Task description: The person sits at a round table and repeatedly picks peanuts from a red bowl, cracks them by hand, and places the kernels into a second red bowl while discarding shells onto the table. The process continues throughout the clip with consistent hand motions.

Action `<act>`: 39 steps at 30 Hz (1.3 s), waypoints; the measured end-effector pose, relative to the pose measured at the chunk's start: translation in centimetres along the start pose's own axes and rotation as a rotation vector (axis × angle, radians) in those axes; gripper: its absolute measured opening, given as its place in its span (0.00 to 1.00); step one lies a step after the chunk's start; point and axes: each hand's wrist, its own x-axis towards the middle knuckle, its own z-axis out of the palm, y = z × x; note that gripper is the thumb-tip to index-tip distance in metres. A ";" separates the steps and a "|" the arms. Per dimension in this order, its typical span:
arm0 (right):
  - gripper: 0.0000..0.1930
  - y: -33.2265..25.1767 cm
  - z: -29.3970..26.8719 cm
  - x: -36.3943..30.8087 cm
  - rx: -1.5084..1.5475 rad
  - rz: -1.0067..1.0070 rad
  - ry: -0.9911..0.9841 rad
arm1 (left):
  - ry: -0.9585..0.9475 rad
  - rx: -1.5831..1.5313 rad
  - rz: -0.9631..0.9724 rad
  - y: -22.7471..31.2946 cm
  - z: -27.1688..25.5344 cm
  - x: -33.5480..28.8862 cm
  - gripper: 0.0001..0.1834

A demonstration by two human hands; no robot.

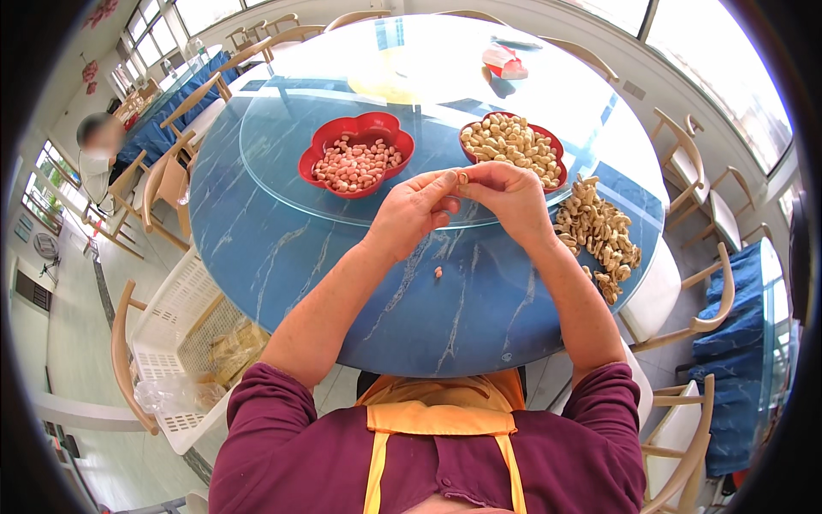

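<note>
My left hand and my right hand meet over the near part of the glass turntable, their fingers pinched on a small peanut shell. Beyond my left hand stands a red petal-shaped bowl with pink shelled peanuts in it. Just past my right hand is a second red bowl, heaped with unshelled peanuts and partly hidden by that hand. Broken shells lie in a pile beside my right wrist. A lone pink peanut kernel rests on the blue table between my forearms.
The round blue marbled table carries a glass turntable. A red and white packet sits at its far side. A white plastic basket with clear bags stands at lower left. Wooden chairs surround the table; a person is far left.
</note>
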 end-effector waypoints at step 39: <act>0.09 -0.3 -0.7 -0.1 -0.364 -0.301 -0.118 | -0.093 -0.301 -0.189 -2.0 -2.0 1.2 0.12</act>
